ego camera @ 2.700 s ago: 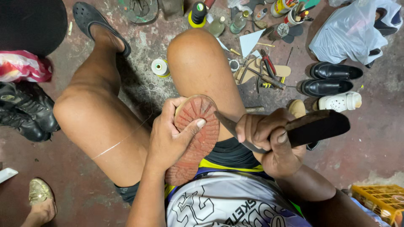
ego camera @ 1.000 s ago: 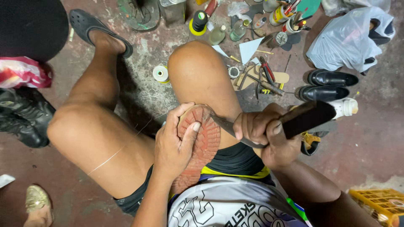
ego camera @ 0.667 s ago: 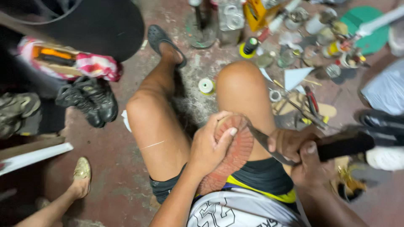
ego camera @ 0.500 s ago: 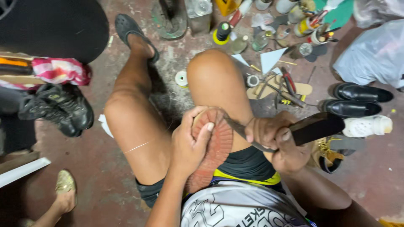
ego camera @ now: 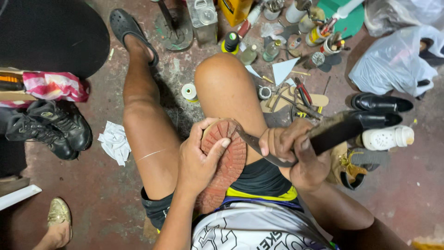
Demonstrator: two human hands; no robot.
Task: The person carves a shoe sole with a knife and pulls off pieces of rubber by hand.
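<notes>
Hands gripping red shoe sole point(ego camera: 225, 159) and knife point(ego camera: 296, 146), cluttered stained concrete floor point(ego camera: 101, 194).

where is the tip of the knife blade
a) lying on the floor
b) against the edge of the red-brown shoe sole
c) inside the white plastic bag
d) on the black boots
b: the knife in the right hand meets the rim of the shoe sole steadied by the left hand.

Sole point(ego camera: 226, 162) ridged matt rubber; black shoes point(ego camera: 381, 103) glossy leather

knife tip point(ego camera: 245, 137) hidden (behind sole point(ego camera: 226, 162)), labels unreadable
</notes>
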